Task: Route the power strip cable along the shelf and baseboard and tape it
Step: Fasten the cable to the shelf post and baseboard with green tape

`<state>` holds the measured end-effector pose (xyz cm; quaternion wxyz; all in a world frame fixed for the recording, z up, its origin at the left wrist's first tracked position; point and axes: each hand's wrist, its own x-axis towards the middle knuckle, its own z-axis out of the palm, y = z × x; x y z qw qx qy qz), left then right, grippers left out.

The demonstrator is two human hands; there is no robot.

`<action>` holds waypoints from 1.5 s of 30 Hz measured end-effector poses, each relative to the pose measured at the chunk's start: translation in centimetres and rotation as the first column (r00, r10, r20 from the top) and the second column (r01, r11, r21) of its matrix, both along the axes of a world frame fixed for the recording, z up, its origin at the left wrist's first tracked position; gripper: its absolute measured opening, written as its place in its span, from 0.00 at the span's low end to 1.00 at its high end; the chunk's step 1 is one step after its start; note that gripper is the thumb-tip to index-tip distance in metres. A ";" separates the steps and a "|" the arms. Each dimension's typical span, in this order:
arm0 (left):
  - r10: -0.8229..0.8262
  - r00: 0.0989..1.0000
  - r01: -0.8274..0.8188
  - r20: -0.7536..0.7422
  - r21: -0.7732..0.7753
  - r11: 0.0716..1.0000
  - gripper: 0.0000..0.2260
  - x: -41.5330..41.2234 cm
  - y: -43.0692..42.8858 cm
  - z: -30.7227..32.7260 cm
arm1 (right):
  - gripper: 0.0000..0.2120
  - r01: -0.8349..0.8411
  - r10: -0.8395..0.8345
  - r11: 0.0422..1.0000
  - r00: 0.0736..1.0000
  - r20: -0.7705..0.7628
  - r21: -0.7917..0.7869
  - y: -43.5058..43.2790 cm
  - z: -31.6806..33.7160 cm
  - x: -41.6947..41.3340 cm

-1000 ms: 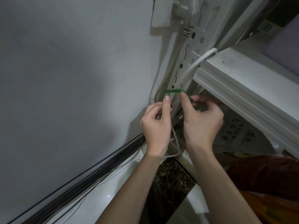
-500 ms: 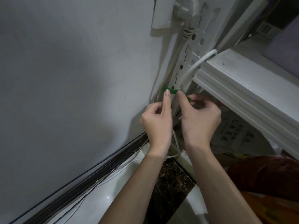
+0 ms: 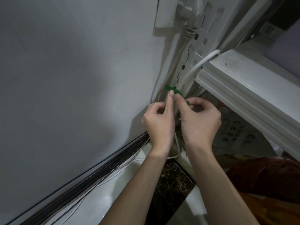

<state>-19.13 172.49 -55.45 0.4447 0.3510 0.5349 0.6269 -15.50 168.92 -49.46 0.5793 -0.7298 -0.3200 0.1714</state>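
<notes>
Low by the wall, taping the white cable (image 3: 194,67) to the perforated shelf upright (image 3: 191,51). Left hand (image 3: 159,122): forefinger straight, pressing the green tape (image 3: 174,91). Right hand (image 3: 200,120): pinching the tape's right end. Thin, floppy, sticky stuff, likely; best held by the ends. Cable probably light and springy, so needs firm smoothing.
</notes>
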 end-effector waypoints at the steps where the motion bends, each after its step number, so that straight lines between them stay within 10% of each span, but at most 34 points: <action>1: 0.000 1.000 0.000 0.003 -0.003 1.000 0.24 0.0 0.0 0.0 | 0.13 -0.004 0.004 1.000 1.000 -0.005 -0.002 0.0 0.0 0.0; 45: 0.067 0.959 -0.022 0.275 -0.163 0.986 0.21 1.0 1.9 1.3 | 0.17 0.034 -0.020 0.997 0.982 0.188 -0.068 0.8 -0.3 1.7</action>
